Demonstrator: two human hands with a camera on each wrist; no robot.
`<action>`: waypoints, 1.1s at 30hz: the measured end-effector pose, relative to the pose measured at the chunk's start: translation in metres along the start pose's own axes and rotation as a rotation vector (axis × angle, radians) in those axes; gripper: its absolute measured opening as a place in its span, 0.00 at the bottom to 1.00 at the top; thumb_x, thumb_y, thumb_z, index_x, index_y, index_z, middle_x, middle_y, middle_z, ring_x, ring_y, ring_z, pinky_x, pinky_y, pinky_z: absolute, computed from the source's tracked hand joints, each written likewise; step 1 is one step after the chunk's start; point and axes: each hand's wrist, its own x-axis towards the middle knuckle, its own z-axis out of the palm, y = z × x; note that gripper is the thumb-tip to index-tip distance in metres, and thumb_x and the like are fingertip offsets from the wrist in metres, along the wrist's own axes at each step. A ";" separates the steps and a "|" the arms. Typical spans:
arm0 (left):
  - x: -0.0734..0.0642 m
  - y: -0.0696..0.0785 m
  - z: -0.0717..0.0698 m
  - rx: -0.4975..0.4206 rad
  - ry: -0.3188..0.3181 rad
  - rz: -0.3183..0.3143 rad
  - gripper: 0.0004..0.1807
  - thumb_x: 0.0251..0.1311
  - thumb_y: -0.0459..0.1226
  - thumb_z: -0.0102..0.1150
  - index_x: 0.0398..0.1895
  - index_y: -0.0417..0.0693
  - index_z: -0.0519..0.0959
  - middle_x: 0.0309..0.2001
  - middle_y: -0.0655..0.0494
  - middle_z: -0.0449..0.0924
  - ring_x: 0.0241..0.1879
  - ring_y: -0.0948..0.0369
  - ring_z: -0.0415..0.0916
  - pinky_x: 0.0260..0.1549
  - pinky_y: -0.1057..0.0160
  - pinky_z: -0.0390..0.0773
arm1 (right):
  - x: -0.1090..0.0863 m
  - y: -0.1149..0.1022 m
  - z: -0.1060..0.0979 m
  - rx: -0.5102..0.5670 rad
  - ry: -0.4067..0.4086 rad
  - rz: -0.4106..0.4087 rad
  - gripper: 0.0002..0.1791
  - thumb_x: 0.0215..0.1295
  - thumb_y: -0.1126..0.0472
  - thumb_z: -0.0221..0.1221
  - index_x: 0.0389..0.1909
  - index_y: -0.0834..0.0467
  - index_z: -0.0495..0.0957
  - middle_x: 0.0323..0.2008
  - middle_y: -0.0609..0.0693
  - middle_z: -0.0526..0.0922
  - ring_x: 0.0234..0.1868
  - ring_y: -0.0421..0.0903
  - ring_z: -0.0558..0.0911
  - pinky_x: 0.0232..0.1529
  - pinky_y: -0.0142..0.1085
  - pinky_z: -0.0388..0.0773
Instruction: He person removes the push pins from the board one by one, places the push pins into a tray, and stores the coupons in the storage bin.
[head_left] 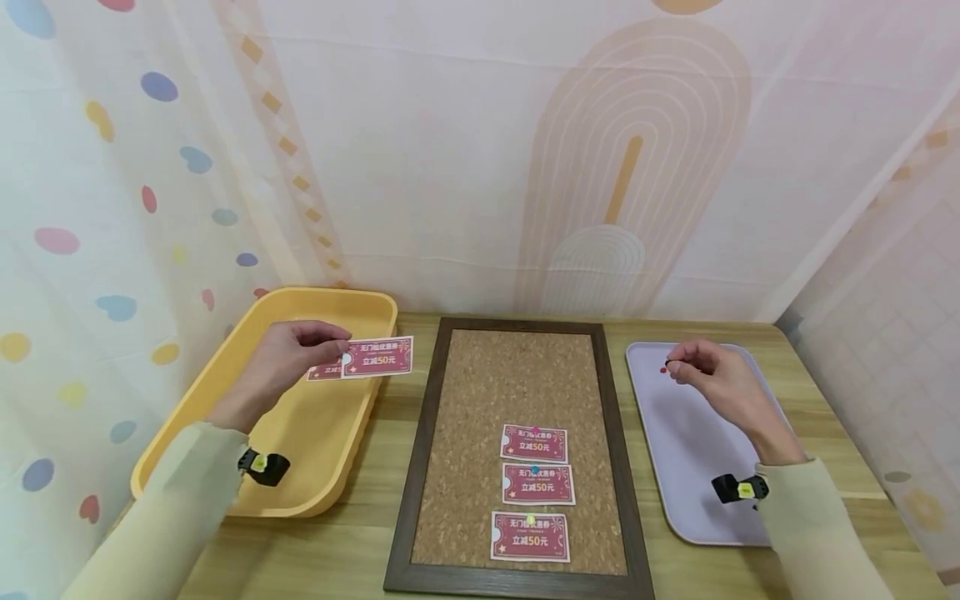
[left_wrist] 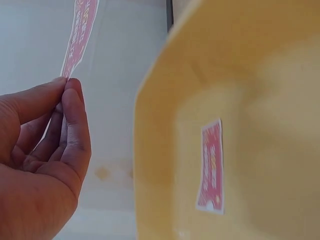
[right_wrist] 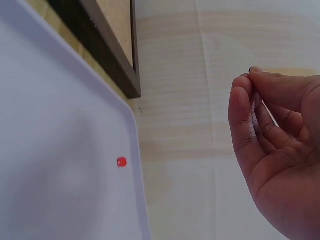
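Note:
My left hand (head_left: 281, 360) pinches a red-and-white paper coupon (head_left: 381, 358) by its left end, above the yellow bin (head_left: 390, 310). A second coupon (left_wrist: 212, 167) lies on the bin's floor. Over the lilac tray (head_left: 678, 521), my right hand (head_left: 723, 387) pinches a small dark pushpin, mostly hidden by the fingertips. One red pushpin (right_wrist: 121, 162) lies in that tray, near its far edge. Between the hands, the framed cork board (head_left: 517, 375) bears three coupons in a column: an upper one (head_left: 534, 447), a middle one (head_left: 543, 490) and a lower one (head_left: 534, 546), each with a coloured pin at its top.
Everything stands on a wood-grain table (head_left: 352, 533), with the bin left of the board and the tray right of it. The board has a raised dark wooden frame (head_left: 637, 533). A patterned curtain (head_left: 450, 167) hangs behind the table and along both sides.

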 end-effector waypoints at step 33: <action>0.005 -0.086 -0.058 -0.096 -0.199 -0.133 0.20 0.73 0.28 0.57 0.59 0.17 0.72 0.44 0.54 0.86 0.41 0.69 0.84 0.48 0.62 0.84 | 0.007 0.051 -0.013 -0.063 -0.071 0.063 0.05 0.72 0.72 0.60 0.43 0.71 0.81 0.35 0.58 0.83 0.32 0.35 0.76 0.33 0.27 0.74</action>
